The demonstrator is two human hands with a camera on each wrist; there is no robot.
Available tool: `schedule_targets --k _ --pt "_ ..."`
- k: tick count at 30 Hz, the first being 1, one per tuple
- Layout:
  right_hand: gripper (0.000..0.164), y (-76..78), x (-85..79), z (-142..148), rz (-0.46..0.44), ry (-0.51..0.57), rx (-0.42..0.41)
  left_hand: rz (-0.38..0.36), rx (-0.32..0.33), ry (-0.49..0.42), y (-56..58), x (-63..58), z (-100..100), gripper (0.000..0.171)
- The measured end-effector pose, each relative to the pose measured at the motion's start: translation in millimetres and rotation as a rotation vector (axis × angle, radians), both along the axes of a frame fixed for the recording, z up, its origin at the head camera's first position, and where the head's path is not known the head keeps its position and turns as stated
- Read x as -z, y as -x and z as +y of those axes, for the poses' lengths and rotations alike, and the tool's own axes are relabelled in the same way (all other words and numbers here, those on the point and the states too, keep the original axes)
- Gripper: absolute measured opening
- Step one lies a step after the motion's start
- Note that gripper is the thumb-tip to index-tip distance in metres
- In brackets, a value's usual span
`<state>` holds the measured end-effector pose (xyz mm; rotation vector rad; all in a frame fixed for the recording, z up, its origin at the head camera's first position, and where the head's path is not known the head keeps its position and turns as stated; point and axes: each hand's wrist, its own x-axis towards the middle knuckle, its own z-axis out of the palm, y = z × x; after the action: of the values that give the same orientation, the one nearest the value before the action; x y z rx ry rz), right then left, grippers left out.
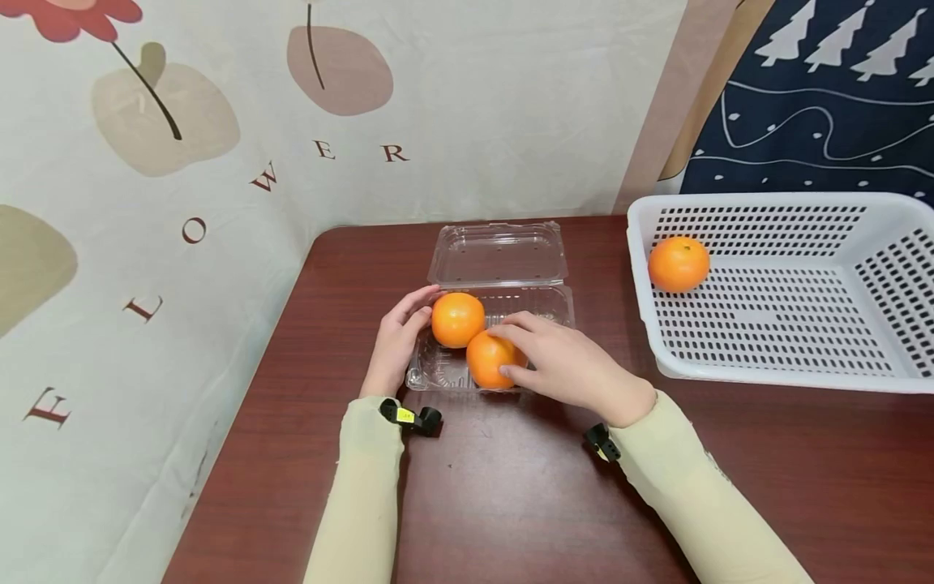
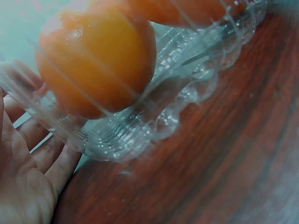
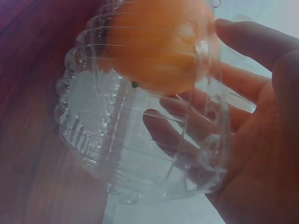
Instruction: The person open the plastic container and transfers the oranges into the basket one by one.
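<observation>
A clear plastic clamshell container (image 1: 438,377) lies open on the table, its lid (image 1: 503,253) folded back. Inside it, one orange (image 1: 458,319) sits at the back left and another orange (image 1: 494,359) at the front middle. My right hand (image 1: 572,361) holds the front orange, thumb on the near side and fingers over the top. My left hand (image 1: 397,341) rests along the container's left side, beside the back orange. Through the clear wall in the left wrist view, the left fingers (image 2: 44,149) look fairly straight. Fingers of the right hand (image 3: 252,112) show behind the plastic in the right wrist view.
To the right stands a white perforated basket (image 1: 766,381) with one orange (image 1: 679,264) in its left back corner. The dark red wooden table (image 1: 481,503) meets a patterned cloth (image 1: 496,162) at the back and left.
</observation>
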<state>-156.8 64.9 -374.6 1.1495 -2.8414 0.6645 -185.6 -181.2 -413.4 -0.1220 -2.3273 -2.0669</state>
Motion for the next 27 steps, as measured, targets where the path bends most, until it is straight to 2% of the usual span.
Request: schedule_targets --k 7,14,18,27 --pt "0.046 1.1 2.9 -1.6 -0.009 0.017 -0.001 -0.004 -0.002 0.012 0.6 -0.1 -0.4 0.033" --pt "0.047 0.4 10.5 -5.0 -0.012 0.041 -0.004 -0.001 0.006 0.005 2.6 6.9 -2.2 0.033" --pt "0.050 1.9 15.4 -6.7 -0.021 0.059 -0.011 0.010 0.012 -0.006 1.0 2.9 -0.9 0.034" --pt "0.062 1.7 21.3 -6.7 -0.085 0.044 0.070 -0.002 0.005 0.001 1.3 1.9 -0.7 0.033"
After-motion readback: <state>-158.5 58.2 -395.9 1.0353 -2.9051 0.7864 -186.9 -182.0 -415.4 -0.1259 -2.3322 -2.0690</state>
